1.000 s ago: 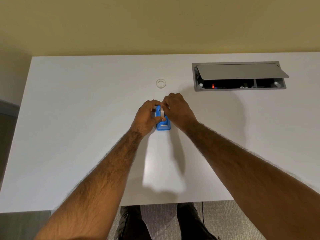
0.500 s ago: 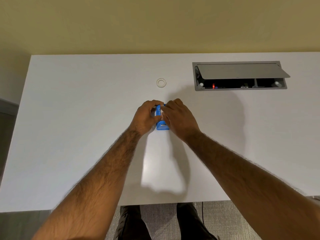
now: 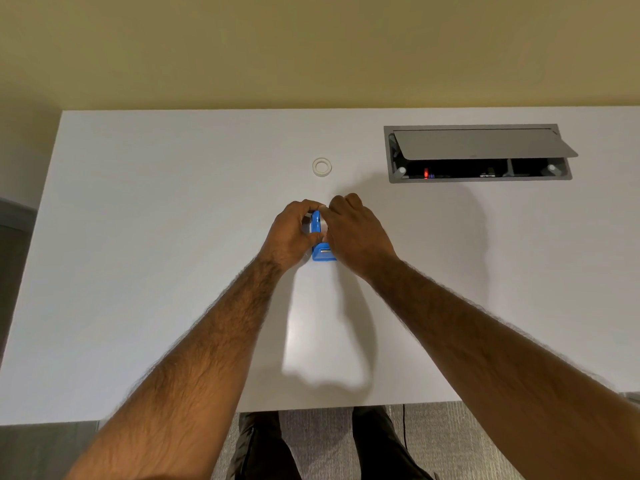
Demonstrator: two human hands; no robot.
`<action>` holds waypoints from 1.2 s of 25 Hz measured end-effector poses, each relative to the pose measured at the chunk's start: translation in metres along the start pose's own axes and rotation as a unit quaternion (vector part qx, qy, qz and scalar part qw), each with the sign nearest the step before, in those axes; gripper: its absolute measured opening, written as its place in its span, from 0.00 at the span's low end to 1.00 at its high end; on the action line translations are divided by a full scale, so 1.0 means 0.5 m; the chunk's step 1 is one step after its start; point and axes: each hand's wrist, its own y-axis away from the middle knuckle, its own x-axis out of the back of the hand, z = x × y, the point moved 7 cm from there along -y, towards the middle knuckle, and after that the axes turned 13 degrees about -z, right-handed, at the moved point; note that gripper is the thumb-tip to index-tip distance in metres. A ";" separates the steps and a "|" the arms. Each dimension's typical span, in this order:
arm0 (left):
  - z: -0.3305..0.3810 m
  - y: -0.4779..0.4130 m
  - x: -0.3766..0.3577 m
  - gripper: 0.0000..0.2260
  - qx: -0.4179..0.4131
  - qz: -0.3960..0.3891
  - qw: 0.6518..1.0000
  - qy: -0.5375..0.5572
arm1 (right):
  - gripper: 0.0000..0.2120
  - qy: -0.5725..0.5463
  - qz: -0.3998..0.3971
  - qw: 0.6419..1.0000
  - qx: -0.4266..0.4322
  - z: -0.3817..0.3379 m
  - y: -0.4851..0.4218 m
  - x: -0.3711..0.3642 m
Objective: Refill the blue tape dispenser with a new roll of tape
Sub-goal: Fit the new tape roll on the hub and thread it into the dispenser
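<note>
The blue tape dispenser (image 3: 320,249) stands on the white table (image 3: 156,237), mid-table, its cutter end toward me. My left hand (image 3: 289,235) grips its left side with curled fingers. My right hand (image 3: 356,233) curls over its right side and top, fingertips at the roll slot. A pale tape roll shows as a sliver between the hands, mostly hidden. A small white tape ring (image 3: 322,167) lies flat on the table beyond the hands.
An open grey cable box (image 3: 478,154) with a raised lid is set into the table at the far right. A yellow wall runs behind the table. My legs and grey carpet show below the near table edge.
Both hands have stayed on the dispenser; the right hand has shifted slightly over its top and covers more of the roll. The dispenser has not moved on the table.
</note>
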 end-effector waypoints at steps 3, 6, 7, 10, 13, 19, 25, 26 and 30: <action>0.001 0.002 0.002 0.21 -0.002 -0.001 1.000 0.007 | 0.17 0.002 0.016 1.000 0.027 -0.001 0.028 -0.011; 0.007 0.004 0.002 0.21 -0.010 -0.003 1.000 0.001 | 0.20 0.017 0.024 0.998 0.052 -0.005 0.050 -0.022; 0.009 0.004 0.003 0.21 -0.011 -0.002 1.000 0.000 | 0.20 0.020 0.026 0.998 0.057 -0.006 0.053 -0.024; 0.014 0.006 0.004 0.21 -0.010 0.000 1.000 0.001 | 0.17 0.016 0.041 0.998 0.055 -0.007 0.049 -0.022; 0.011 0.004 0.005 0.21 -0.006 0.004 1.000 -0.002 | 0.14 0.005 0.049 0.998 0.033 -0.009 0.035 -0.015; 0.009 0.004 0.001 0.21 -0.017 -0.003 1.000 -0.014 | 0.13 -0.004 -0.016 1.000 -0.019 0.000 -0.009 -0.014; 0.003 0.003 0.005 0.22 -0.014 -0.015 1.000 -0.004 | 0.10 -0.090 0.025 0.995 -0.046 0.017 0.001 0.002; 0.005 0.003 0.004 0.21 -0.015 -0.014 1.000 -0.005 | 0.09 -0.102 0.031 0.993 -0.049 0.018 0.003 0.008; 0.010 0.003 0.001 0.20 -0.018 -0.009 1.000 -0.008 | 0.10 -0.123 0.034 0.990 -0.063 0.022 -0.009 0.022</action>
